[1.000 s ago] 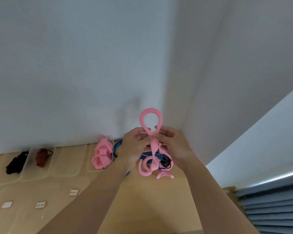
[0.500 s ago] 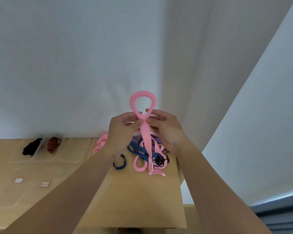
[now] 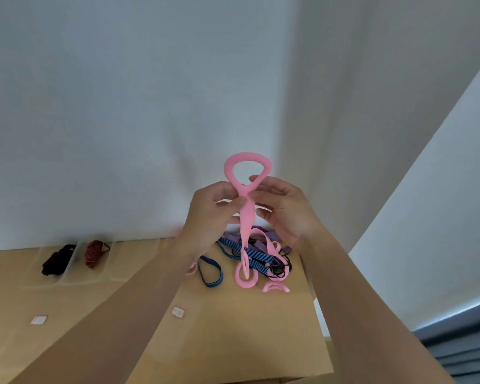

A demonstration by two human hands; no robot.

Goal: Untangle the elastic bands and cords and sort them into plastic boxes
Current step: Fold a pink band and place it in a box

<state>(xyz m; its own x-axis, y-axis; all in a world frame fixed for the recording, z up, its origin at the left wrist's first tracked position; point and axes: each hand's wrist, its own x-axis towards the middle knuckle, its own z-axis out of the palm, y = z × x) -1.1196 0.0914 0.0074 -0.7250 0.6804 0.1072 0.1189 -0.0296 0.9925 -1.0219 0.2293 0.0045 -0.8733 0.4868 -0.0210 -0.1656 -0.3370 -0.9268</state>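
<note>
Left hand [image 3: 211, 217], right hand [image 3: 286, 209]: both pinch pink flat elastic band [image 3: 245, 220] below its loop, frame centre. Tail hangs into tangled band pile [image 3: 257, 257] on tan table [image 3: 233, 333]. White stickers [image 3: 178, 312], lower left: text unreadable.

The fingers [image 3: 234, 203] of the left hand [image 3: 205, 214] and right hand [image 3: 286, 212] pinch a band [image 3: 245, 223] from either side, its loop above them and its tail running down into the tangle [image 3: 261, 253] on the surface [image 3: 233, 328] below. Left of the tangle, under the left hand, lies a loose loop [image 3: 221, 274]; a curved piece [image 3: 276, 287] lies at its near right edge. Far left of the fingers, boxes [image 3: 122, 273] line the wall [image 3: 122, 106], one holding the outer bundle [image 3: 54, 263], the next the inner bundle [image 3: 94, 253].
</note>
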